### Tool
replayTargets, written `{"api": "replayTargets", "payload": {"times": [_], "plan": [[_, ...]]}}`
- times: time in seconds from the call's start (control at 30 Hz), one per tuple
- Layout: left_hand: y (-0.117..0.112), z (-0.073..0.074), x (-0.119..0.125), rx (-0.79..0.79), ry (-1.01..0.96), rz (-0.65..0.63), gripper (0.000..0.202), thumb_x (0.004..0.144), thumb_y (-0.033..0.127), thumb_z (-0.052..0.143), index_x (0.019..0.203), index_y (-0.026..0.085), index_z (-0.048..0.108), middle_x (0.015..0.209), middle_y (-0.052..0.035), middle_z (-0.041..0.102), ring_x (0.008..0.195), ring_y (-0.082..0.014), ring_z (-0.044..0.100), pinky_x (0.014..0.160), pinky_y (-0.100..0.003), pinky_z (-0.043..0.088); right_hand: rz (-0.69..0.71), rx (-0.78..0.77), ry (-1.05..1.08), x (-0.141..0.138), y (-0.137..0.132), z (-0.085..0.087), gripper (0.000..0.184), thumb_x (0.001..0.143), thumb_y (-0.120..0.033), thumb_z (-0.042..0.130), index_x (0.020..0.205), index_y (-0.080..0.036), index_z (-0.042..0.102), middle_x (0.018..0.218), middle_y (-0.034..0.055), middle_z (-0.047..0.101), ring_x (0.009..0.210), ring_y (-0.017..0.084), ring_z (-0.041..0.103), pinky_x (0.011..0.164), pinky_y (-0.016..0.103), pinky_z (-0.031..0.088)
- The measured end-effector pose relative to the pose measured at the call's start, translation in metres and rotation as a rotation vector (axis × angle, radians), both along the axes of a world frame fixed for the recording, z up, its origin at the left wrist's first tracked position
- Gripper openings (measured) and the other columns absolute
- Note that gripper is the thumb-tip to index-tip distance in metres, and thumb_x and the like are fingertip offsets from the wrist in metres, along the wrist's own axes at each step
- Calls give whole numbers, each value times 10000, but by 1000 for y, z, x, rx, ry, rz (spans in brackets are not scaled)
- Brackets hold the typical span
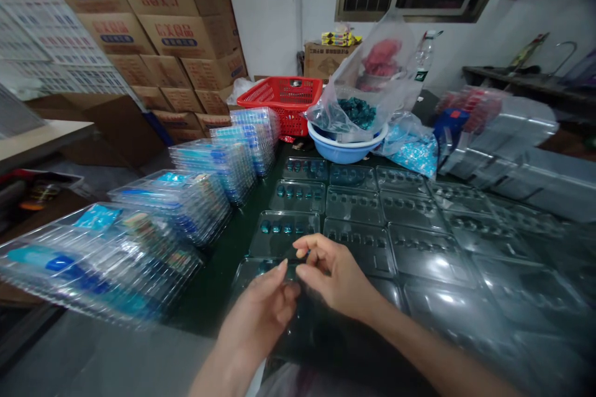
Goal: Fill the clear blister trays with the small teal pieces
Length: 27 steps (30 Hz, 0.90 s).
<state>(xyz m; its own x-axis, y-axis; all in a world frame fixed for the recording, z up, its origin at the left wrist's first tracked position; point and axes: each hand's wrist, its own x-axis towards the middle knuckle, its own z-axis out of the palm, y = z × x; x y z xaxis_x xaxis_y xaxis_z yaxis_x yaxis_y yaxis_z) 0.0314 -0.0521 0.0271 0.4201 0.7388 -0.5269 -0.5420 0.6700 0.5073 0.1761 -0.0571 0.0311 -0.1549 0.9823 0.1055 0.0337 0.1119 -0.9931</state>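
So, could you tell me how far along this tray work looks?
Done: the stacked clear blister trays at left, and the teal-filled tray by the hands. In hand: the left hand and right hand pinch something too small to tell. Remaining: the empty-looking trays at right, and teal pieces bagged in the blue basin.

Bare left forearm (223, 369), bare right forearm (419, 347), slim fingers (321, 248), short nails (282, 265).

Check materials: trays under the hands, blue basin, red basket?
The blister trays look like thin, clear thermoformed plastic, glossy, with glare along the moulded cavities. The blue basin seems to be smooth moulded plastic, with a rolled rim and soft sheen. The red basket is probably moulded plastic too, semi-gloss, with a uniform slotted lattice.
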Motion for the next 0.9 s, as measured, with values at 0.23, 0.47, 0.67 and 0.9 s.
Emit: {"api": "replayTargets", "payload": {"times": [0.23, 0.47, 0.67, 0.9], "plan": [[-5, -5, 8, 6, 71, -137, 153, 747, 234, 585, 675, 102, 611, 550, -10, 500, 482, -63, 453, 374, -151, 260, -56, 211, -367, 13, -15, -7, 223, 686, -50, 553, 836, -203, 616, 784, -10, 553, 633, 89, 502, 546, 196, 386], [6, 3, -10, 357, 471, -50, 231, 755, 299, 579, 907, 130, 619, 637, -1, 533, 443, -30, 368, 422, -163, 263, -250, 306, -738, 44, 55, -24, 131, 738, -250, 605, 849, -181, 616, 748, -2, 557, 643, 110, 515, 587, 231, 394], [13, -7, -36, 507, 706, 71, 215, 726, 309, 606, 878, 157, 616, 656, 16, 519, 495, -52, 386, 443, -169, 280, -162, 306, -985, 39, 81, -44, 151, 758, -287, 600, 853, -173, 627, 797, 29, 577, 732, 142, 517, 644, 255, 371], [36, 3, -14, 1139, 1143, -304, 158, 781, 246, 503, 870, 183, 618, 860, -45, 599, 715, -148, 540, 636, -248, 413, -67, 306, -1132, 32, 83, -42, 94, 771, -231, 572, 776, -156, 629, 797, 73, 570, 823, 199, 493, 721, 306, 330]]}}
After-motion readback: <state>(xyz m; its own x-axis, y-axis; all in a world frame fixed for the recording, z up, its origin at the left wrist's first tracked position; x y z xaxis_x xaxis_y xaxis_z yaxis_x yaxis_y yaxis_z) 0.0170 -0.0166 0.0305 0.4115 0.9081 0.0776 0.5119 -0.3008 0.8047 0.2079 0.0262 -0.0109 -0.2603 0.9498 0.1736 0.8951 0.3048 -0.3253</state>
